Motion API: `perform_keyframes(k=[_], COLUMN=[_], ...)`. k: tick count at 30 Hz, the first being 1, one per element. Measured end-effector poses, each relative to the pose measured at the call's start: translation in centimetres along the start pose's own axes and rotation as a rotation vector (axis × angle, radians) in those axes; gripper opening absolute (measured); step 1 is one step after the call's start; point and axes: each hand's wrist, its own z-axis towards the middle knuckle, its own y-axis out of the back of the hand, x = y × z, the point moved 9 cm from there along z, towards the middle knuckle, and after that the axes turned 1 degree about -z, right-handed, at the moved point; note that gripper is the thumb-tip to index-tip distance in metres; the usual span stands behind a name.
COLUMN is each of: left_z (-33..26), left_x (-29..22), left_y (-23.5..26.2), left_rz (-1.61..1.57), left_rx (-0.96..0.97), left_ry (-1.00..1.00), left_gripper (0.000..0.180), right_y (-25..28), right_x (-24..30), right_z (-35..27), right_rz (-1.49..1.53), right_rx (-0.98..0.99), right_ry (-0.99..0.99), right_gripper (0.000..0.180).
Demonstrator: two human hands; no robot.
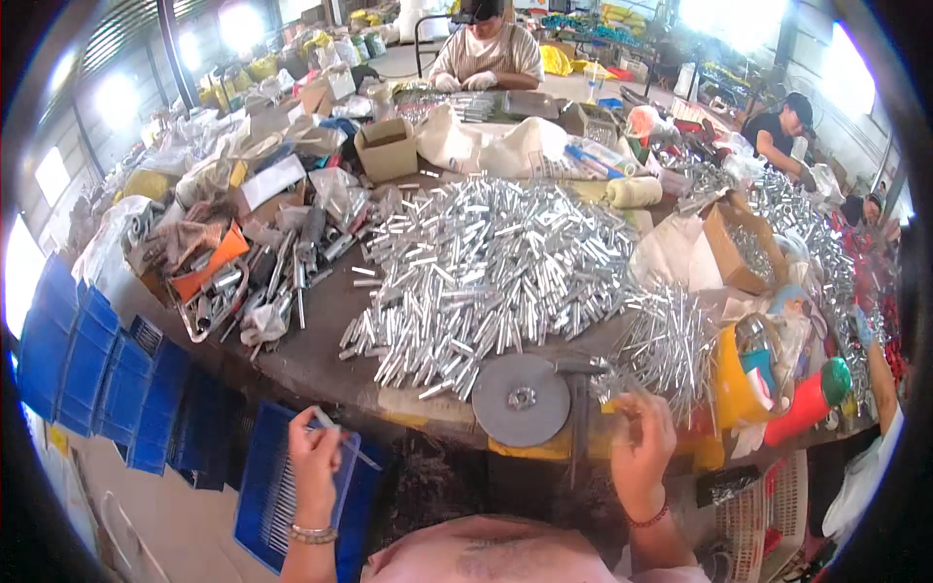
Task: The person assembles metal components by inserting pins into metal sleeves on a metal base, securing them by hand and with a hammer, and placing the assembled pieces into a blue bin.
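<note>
Holding a thin metal rod (335, 434) pinched betw. thumb & fingertips, the left hand (313, 457) sits low, off the near edge of the table (321, 340), above a blue slatted crate (267, 496). Fingers closed tight on the rod; the rod slants down-right, its free end over the crate's rim. Right hand (639, 442) is up at the table's near edge, fingers curled, tips pinched together at the lower fringe of a loose bunch of thin pins (671, 340); something small may be in the pinch, but can't tell what, too small & blurred.

Betw. the 2 hands, a grey round disc (521, 399) lies flat right at the table edge, w/ a dark upright post (580, 428) just beside it on the right. Behind the disc, a big heap of short silver tubes (486, 272) fills the table's middle, its front edge reaching nearly to the disc. Bare dark tabletop shows only in a strip left of the heap, near the edge.

Left side: a clutter of tools & rags (233, 272), stacked blue crates (87, 360) below the table edge. Right side: a yellow bag (734, 389), a red-green bottle (812, 398), a cardboard box (743, 248), all crowded close to the right hand. White basket (768, 515) low right. Other people (486, 53) work at the far edge, well apart.
</note>
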Motion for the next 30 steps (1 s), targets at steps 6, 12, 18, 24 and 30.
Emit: perform_keyframes(k=[6, 12, 18, 24, 30], left_z=[3.2, 3.7, 3.8, 7.9, 13.3], left_x=[12.7, 18.4, 22.0, 24.0, 23.8], left_y=[13.7, 15.9, 17.8, 20.1, 21.4], left_rz=[0.159, 0.259, 0.207, 0.205, 0.375], left_rx=[-0.328, -0.436, -0.433, -0.499, -0.543], left_ry=[0.108, 0.221, 0.359, 0.389, 0.332], left_gripper=[0.049, 0.052, 0.058, 0.062, 0.063], right_y=[-2.4, -1.1, -2.2, -1.2, -1.9], right_x=[-2.6, -7.6, -7.4, -7.3, -7.9], right_z=[1.4, 0.8, 1.1, 0.2, 0.8], right_rz=[-0.146, -0.076, -0.129, -0.198, -0.195], right_rx=[0.055, -0.035, 0.061, 0.062, 0.037], right_ry=[0.066, -0.043, -0.021, -0.114, -0.132], right_gripper=[0.046, 0.038, 0.034, 0.049, 0.048])
